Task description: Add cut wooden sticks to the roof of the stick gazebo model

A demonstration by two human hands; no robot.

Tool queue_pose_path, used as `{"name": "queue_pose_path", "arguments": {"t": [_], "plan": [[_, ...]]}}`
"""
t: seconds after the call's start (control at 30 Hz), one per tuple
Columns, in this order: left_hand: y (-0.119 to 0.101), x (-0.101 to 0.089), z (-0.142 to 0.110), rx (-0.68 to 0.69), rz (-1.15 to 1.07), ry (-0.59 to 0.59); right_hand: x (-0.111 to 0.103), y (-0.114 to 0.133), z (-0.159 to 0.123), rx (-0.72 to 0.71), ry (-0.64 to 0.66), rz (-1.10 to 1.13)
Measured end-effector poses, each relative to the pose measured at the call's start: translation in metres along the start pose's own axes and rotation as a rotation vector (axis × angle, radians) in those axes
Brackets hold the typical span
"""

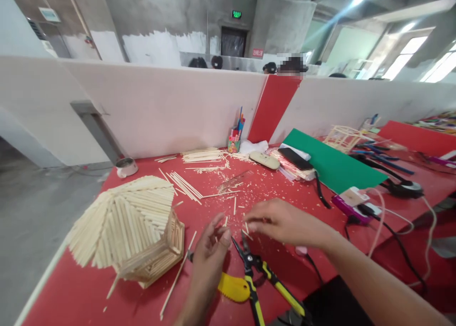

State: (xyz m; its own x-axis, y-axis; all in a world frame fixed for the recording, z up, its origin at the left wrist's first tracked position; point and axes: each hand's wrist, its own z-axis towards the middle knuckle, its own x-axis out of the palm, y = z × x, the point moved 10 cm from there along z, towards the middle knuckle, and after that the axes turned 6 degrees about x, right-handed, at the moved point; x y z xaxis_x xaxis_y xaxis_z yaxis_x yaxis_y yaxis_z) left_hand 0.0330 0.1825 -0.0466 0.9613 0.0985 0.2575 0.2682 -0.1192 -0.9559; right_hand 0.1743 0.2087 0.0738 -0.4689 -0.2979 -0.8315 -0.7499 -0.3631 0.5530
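Note:
My left hand [210,257] hovers over the red table [81,292], fingers pinched on a short piece of wooden stick [225,220]. My right hand [281,221] reaches in from the right, its fingertips pinching small stick bits near the left hand's tips. Just below both hands lie black-and-yellow cutting pliers [256,273], jaws open, and a yellow utility knife [233,288]. To the left stands a small house built of sticks [131,226] with a sloped stick roof. A long loose stick [178,276] lies beside it.
Stick bundles [201,156] and loose sticks [185,186] lie farther back amid wood scraps. A pen cup [235,140], remote [264,160], phone [295,158], green sheet [331,164], cables [388,221] and a small bowl [126,167] sit around. White partition behind; other people beyond it.

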Motion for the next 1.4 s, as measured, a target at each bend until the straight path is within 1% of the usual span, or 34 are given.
{"name": "queue_pose_path", "arguments": {"t": [0.07, 0.1, 0.17, 0.23, 0.3, 0.4, 0.5, 0.6, 0.73, 0.87, 1.07, 1.27, 1.4], "plan": [[-0.003, -0.004, -0.001, 0.029, -0.021, -0.052, 0.003, -0.014, 0.04, 0.007, 0.047, -0.048], [-0.004, -0.007, -0.001, 0.043, -0.023, -0.09, 0.004, -0.024, 0.061, 0.041, 0.053, -0.079], [-0.008, -0.014, 0.0, 0.08, -0.015, -0.165, 0.007, -0.037, 0.103, 0.064, 0.041, -0.103], [-0.012, -0.02, 0.001, 0.133, -0.005, -0.223, 0.014, -0.047, 0.142, 0.088, 0.027, -0.131], [-0.013, -0.024, 0.003, 0.17, -0.009, -0.258, 0.025, -0.051, 0.175, 0.105, 0.022, -0.161], [-0.006, -0.026, 0.007, 0.172, -0.052, -0.267, 0.045, -0.049, 0.213, 0.12, 0.023, -0.208], [0.005, -0.024, 0.011, 0.126, -0.1, -0.248, 0.061, -0.044, 0.237, 0.14, 0.026, -0.264], [0.012, -0.022, 0.012, 0.083, -0.13, -0.238, 0.072, -0.042, 0.249, 0.163, 0.049, -0.318], [0.02, -0.021, 0.012, 0.016, -0.172, -0.219, 0.08, -0.043, 0.254, 0.171, 0.089, -0.355], [0.023, -0.018, 0.01, -0.028, -0.218, -0.196, 0.077, -0.05, 0.256, 0.175, 0.08, -0.358], [0.021, -0.018, 0.006, -0.054, -0.251, -0.234, 0.072, -0.067, 0.261, 0.222, 0.043, -0.37], [0.024, -0.018, 0.007, -0.092, -0.306, -0.239, 0.072, -0.071, 0.263, 0.219, 0.001, -0.365], [0.025, -0.017, 0.006, -0.101, -0.345, -0.256, 0.072, -0.078, 0.259, 0.194, 0.037, -0.337]]}}
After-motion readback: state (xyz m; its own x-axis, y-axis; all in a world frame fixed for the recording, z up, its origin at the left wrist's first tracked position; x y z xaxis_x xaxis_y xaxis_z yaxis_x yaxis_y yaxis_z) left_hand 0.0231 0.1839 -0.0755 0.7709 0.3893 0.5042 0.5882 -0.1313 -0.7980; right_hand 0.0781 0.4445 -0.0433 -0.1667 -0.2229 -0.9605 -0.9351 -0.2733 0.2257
